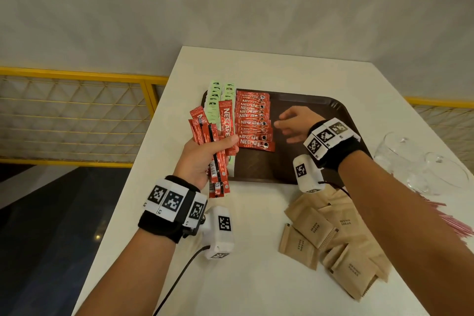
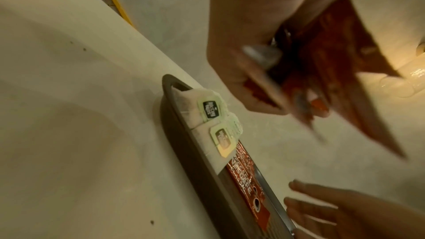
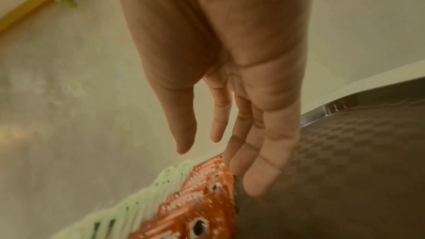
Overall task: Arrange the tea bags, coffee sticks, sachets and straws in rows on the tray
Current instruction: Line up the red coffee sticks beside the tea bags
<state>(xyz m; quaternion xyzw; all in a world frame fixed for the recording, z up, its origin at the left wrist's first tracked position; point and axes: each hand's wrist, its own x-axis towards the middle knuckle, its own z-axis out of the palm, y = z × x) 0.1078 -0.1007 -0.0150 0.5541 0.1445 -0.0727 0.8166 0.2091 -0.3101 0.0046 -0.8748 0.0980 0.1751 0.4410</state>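
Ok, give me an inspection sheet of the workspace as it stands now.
Surface: white table, brown tray on it.
Job's things: tea bags and a row of coffee sticks on the tray; brown sugar sachets loose on the table; red straws at the right edge.
Clutter: glasses beside the tray.
Hands: left hand grips a bunch of sticks; right hand is empty, fingers straight, over the tray by the row.
Cables: black cable from the left wrist camera.
Surroundings: yellow railing, pale wall.
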